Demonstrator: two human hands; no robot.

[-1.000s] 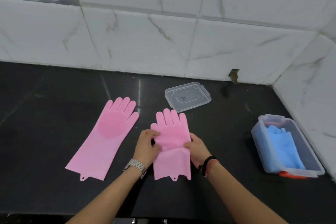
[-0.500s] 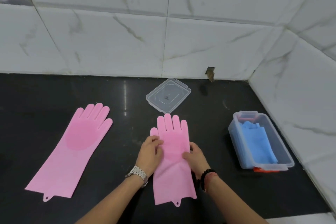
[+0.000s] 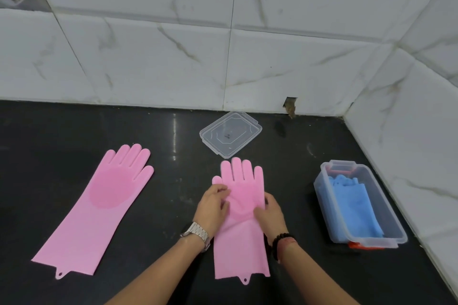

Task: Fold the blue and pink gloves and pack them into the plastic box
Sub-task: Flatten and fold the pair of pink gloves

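Observation:
A pink glove (image 3: 241, 242) lies flat on the black counter in front of me, fingers pointing away. My left hand (image 3: 212, 207) rests on its left edge at the palm. My right hand (image 3: 271, 213) presses on the right side of the palm. Both hands touch the glove with fingers bent over it. A second pink glove (image 3: 99, 210) lies flat at the left, palm pad up, apart from my hands. The clear plastic box (image 3: 386, 215) at the right holds folded blue gloves (image 3: 352, 208).
The box's clear lid (image 3: 230, 134) lies upside down just beyond the near glove's fingertips. White marble-tile walls close the counter at the back and right. An orange piece (image 3: 359, 245) shows under the box's near end.
The glove, creased at the middle a second ago, now lies stretched out flat. Both hands have slid onto its palm. The camera view has shifted, so everything sits a little more to the right.

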